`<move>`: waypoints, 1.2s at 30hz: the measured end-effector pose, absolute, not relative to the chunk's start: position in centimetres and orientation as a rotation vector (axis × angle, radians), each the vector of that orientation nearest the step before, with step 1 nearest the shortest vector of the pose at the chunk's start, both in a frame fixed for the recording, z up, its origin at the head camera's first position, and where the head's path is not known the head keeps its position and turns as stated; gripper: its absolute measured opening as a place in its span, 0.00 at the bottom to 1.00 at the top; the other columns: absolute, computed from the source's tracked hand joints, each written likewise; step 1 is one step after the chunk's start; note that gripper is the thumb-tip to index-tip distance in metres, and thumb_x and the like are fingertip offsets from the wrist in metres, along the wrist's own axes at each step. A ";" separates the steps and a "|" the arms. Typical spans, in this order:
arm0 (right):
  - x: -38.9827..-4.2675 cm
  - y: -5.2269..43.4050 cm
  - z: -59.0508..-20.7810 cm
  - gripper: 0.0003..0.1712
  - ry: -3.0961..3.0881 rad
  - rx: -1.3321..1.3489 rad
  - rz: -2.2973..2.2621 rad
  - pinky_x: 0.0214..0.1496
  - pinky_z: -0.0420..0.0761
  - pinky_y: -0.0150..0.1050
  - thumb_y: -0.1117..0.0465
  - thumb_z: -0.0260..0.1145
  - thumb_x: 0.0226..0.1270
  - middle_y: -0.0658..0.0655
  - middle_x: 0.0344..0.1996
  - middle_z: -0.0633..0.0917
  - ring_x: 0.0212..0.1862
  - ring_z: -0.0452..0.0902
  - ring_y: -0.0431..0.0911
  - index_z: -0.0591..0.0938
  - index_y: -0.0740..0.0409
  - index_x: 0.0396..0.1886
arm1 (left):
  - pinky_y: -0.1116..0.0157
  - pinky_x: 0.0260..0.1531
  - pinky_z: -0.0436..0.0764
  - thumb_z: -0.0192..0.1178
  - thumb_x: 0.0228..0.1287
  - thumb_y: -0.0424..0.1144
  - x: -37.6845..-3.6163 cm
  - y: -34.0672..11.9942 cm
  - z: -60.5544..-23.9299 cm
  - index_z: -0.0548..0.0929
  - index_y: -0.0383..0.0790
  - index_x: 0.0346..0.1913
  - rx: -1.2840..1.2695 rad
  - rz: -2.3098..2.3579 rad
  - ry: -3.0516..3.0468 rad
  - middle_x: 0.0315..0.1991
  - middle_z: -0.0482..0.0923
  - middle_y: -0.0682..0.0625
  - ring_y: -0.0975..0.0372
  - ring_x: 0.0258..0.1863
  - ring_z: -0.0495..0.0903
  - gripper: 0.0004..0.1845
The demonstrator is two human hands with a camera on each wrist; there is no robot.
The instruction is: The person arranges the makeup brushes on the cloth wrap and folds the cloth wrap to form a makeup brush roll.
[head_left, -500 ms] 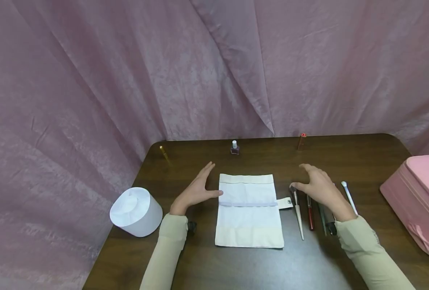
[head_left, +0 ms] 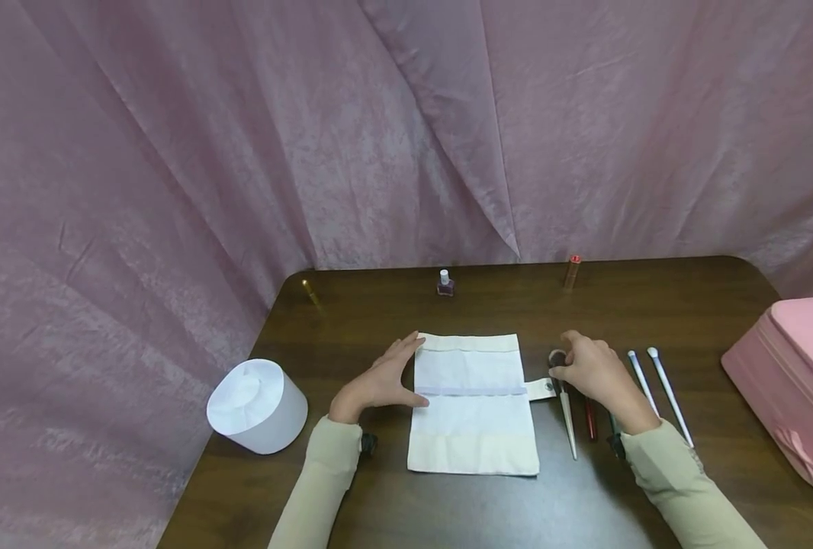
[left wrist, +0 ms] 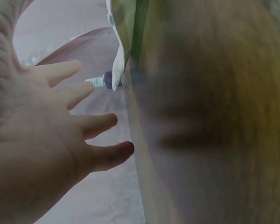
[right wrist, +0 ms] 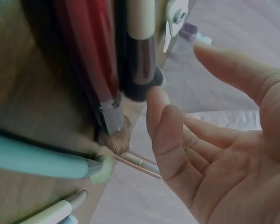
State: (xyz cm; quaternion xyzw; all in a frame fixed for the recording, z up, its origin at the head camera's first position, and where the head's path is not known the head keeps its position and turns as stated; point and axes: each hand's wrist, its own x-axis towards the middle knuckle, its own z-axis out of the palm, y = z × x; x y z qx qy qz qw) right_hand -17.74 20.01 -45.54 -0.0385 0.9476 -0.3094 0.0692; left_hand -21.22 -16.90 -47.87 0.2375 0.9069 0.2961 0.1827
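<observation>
A cream and white cloth pouch [head_left: 475,446] lies flat on the table, its snap strap [head_left: 541,389] pointing right. My left hand [head_left: 379,379] is at the pouch's left edge, fingers straight and thumb spread wide. The left wrist view shows nothing in its palm. Beside the strap is a makeup brush [head_left: 567,427] with a pale handle and dark bristles. My right hand [head_left: 599,375] is over its head; in the right wrist view the fingertips are right at the bristles [right wrist: 139,91], thumb apart. Near this hand lie a red brush [right wrist: 91,51] and a green brush [right wrist: 42,158].
Two white-handled brushes [head_left: 663,385] lie right of my right hand. A pink case [head_left: 784,396] stands at the right, a white round container [head_left: 258,412] at the left. Along the back are a gold tube [head_left: 310,291], a nail polish bottle [head_left: 445,284] and a lipstick [head_left: 572,271].
My left hand has come right and nearer to me, over the pouch's left edge. My right hand has lowered toward the pale-handled brush, uncovering a second white-handled brush.
</observation>
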 end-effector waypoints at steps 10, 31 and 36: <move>-17.6 19.5 -46.5 0.24 2.863 -0.109 -0.829 0.29 0.78 0.47 0.66 0.76 0.56 0.62 0.28 0.82 0.28 0.76 0.51 0.77 0.77 0.48 | 0.34 0.70 0.49 0.83 0.45 0.48 -21.1 -16.9 -48.3 0.54 0.43 0.81 0.618 0.669 2.563 0.82 0.42 0.47 0.41 0.79 0.40 0.63; -17.6 19.2 -47.1 0.24 2.939 -0.163 -0.728 0.21 0.66 0.38 0.67 0.69 0.48 0.44 0.08 0.62 0.17 0.64 0.45 0.65 0.50 0.05 | 0.35 0.70 0.49 0.82 0.47 0.46 -21.1 -16.5 -47.9 0.58 0.38 0.79 0.582 0.526 2.527 0.82 0.44 0.49 0.42 0.79 0.40 0.59; -17.7 19.1 -47.0 0.24 2.930 -0.152 -0.733 0.22 0.68 0.39 0.66 0.70 0.51 0.45 0.07 0.63 0.17 0.66 0.45 0.66 0.51 0.06 | 0.35 0.70 0.49 0.83 0.46 0.45 -21.2 -16.4 -48.1 0.60 0.40 0.79 0.575 0.522 2.539 0.82 0.45 0.48 0.42 0.79 0.41 0.58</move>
